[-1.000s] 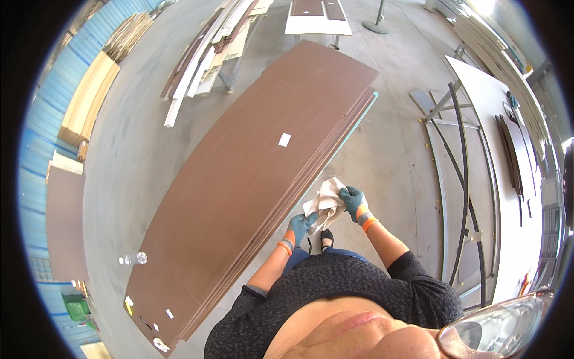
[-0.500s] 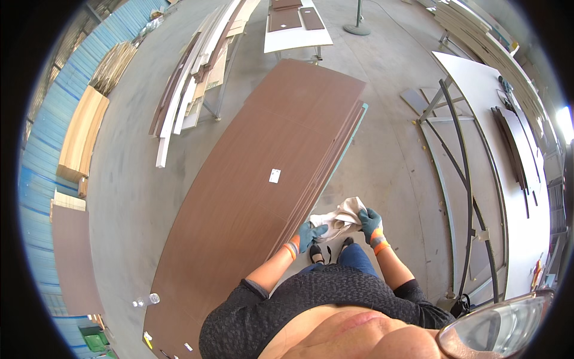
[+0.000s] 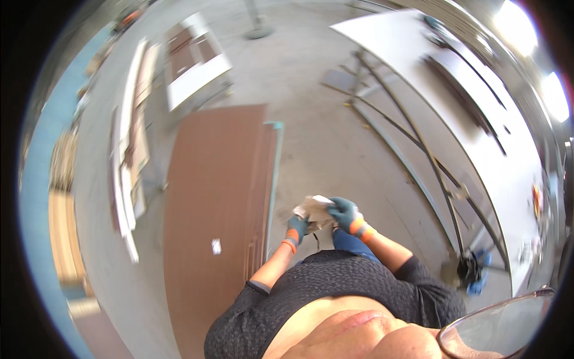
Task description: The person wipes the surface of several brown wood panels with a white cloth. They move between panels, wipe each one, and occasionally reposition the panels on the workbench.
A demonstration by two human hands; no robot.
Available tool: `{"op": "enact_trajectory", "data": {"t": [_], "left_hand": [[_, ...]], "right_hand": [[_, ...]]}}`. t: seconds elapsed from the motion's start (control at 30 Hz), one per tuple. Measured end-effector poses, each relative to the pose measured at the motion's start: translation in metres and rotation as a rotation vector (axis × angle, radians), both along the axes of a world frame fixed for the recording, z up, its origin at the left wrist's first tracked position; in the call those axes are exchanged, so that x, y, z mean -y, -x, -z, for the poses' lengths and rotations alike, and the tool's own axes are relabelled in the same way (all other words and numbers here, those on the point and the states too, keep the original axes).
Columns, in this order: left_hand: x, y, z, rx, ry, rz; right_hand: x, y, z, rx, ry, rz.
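Note:
Between my hands, in front of my waist, is a crumpled off-white cloth (image 3: 315, 209). My left hand (image 3: 298, 226), in a dark teal work glove with an orange cuff, grips the cloth's lower left side. A matching glove covers my right hand (image 3: 344, 214), whose fingers are closed on the upper right part of the cloth. To the left of my left hand lies a stack of long brown panels (image 3: 209, 197), with a small white label (image 3: 216, 246) on the top one. A thin teal edge shows along the stack's right side.
At the right stands a long white-topped table (image 3: 406, 45) on a metal frame, with dark strips (image 3: 460, 96) on it. A smaller white table (image 3: 185, 90) with brown pieces is at the far left. Long boards (image 3: 127, 161) lie left of the stack. Grey floor (image 3: 335, 149) lies ahead.
My view has swung to the right, so the panel stack now sits further left and the white-topped table nearer. Both hands keep hold of the cloth and have come closer together.

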State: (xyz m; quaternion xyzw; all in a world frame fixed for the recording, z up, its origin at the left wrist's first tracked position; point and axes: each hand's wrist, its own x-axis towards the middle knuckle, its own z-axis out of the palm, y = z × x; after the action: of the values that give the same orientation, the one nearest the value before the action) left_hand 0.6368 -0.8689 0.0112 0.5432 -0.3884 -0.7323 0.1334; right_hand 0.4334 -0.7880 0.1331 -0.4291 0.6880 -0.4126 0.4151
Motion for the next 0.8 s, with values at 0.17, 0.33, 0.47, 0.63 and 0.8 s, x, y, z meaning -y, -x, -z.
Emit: {"op": "enact_trajectory", "data": {"t": [0.17, 0.33, 0.47, 0.63, 0.8], "left_hand": [[0.097, 0.071, 0.063, -0.175, 0.398, 0.366], [0.101, 0.175, -0.013, -0.595, -0.340, 0.023], [0.152, 0.207, -0.039, -0.506, -0.486, 0.181], [0.218, 0.267, -0.036, -0.539, -0.591, 0.300], [0.268, 0.342, -0.021, -0.660, -0.200, 0.767]], "right_hand": [[0.072, 0.063, -0.059, -0.300, 0.214, -0.477], [0.085, 0.126, -0.033, -0.359, 0.167, -0.370], [0.122, 0.152, -0.012, -0.390, 0.111, -0.316], [0.168, 0.199, -0.023, -0.351, -0.090, -0.236], [0.184, 0.242, -0.028, -0.339, -0.073, -0.028]]}}
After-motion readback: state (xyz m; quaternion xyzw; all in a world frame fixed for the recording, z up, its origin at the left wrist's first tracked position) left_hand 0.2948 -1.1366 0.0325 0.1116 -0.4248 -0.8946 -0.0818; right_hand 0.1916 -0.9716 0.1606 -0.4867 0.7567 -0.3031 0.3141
